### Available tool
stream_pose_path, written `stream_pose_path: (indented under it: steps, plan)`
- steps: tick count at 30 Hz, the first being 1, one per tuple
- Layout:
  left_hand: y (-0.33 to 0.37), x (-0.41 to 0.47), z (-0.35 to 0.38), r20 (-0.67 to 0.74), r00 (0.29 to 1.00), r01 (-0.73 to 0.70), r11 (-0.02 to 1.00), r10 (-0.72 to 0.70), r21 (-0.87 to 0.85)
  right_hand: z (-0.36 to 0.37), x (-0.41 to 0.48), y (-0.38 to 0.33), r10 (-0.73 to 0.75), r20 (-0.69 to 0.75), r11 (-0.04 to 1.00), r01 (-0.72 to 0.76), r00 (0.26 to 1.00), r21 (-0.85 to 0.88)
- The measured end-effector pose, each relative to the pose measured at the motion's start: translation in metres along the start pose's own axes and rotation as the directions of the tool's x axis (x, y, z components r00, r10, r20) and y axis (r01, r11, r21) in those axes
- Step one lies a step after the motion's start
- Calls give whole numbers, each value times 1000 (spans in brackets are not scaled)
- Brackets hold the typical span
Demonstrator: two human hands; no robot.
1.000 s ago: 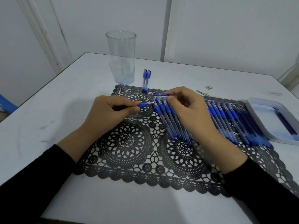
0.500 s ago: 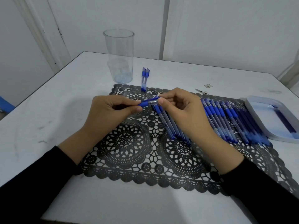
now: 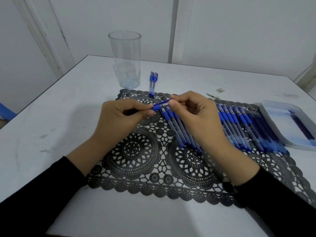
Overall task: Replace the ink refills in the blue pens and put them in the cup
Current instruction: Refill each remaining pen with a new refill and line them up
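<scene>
Since a second ago the hands have drawn together. The left hand (image 3: 123, 117) pinches the blue pen (image 3: 159, 105) at its grip end and the right hand (image 3: 196, 115) pinches its clear barrel. The pen's long axis runs roughly along the white table's (image 3: 51, 117) far edge, above the black lace mat (image 3: 136, 151). A row of pens (image 3: 236, 124) reaches towards the tray (image 3: 266, 117) at the right edge. The cup (image 3: 124, 60) stands upright near the far-left corner.
</scene>
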State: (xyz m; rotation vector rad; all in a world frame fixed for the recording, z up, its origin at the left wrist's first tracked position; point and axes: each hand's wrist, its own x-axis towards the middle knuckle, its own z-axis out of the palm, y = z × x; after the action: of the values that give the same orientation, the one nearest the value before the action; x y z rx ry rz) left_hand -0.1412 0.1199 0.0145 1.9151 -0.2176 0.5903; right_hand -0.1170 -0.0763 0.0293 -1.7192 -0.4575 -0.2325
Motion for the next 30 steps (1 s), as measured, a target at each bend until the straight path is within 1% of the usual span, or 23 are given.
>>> stream_pose_path:
  steps: [3, 5, 7, 9, 11, 13, 16, 18, 20, 23, 26, 30]
  plan:
    - [7, 0, 4, -38, 999, 31, 996, -35, -85, -2, 2, -8, -28, -19, 999, 29, 999, 19]
    - [10, 0, 6, -34, 999, 35, 993, -39, -116, -2, 3, -11, -26, -29, 998, 28, 999, 55]
    - [12, -1, 5, -10, 999, 33, 987, -35, -154, -3, 4, -17, -27, -34, 996, 30, 999, 86]
    - [12, 1, 1, 44, 999, 23, 986, -16, -162, -6, 8, -24, -30, -43, 995, 33, 999, 90]
    - [6, 3, -4, 84, 996, -13, 999, 17, -53, -11, 15, -31, -30, -37, 997, 32, 999, 76]
    - [-8, 6, -10, 115, 993, -51, 986, 33, 157, -16, 24, -37, -35, -1, 999, 35, 999, 28]
    - [-30, 11, -16, 214, 976, -65, 900, -31, 430, -21, 40, -40, 2, 145, 993, 15, 989, -119]
    - [-37, 12, -18, 263, 961, -70, 842, -87, 536, -18, 50, -34, 63, 254, 980, -12, 965, -196]
    - [-39, 12, -17, 291, 948, -78, 794, -127, 602, -12, 59, -25, 105, 326, 969, -22, 939, -248]
    - [-41, 11, -16, 309, 932, -77, 732, -188, 677, 3, 71, -8, 126, 388, 947, 6, 913, -321]
    - [-44, 11, -15, 307, 914, -26, 716, -266, 697, 15, 80, 9, 149, 423, 926, 24, 894, -376]
    - [-44, 12, -14, 317, 903, -15, 715, -291, 699, 22, 86, 23, 176, 494, 900, 64, 851, -432]
